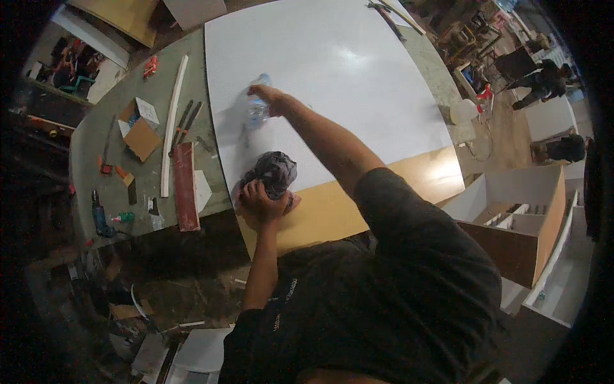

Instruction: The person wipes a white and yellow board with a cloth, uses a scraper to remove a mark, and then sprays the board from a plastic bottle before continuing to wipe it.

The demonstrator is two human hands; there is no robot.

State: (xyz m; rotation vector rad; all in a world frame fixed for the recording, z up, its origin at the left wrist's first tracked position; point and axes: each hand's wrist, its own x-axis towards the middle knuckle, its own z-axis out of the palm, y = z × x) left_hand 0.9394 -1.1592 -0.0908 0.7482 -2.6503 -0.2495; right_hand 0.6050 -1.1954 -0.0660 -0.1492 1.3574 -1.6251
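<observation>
My right hand (270, 97) reaches out over a large white panel (332, 83). Its fingers are wrapped round a clear plastic bottle (258, 116), tilted above or against the panel near its left edge. Closer to me, my left hand (261, 203) grips a dark, crumpled cloth (275, 171), bunched up at the panel's near left part. A pinkish bit of cloth or similar material shows under that hand. A tan board strip (332, 214) runs along the near side of the white surface.
Left of the panel, a green tabletop (96, 137) carries an open cardboard box (142, 137), a long white strip (173, 128), a reddish-brown board (185, 185) and a drill (99, 214). Drawer-like boxes (505, 243) stand at right. Two people are farther off at right.
</observation>
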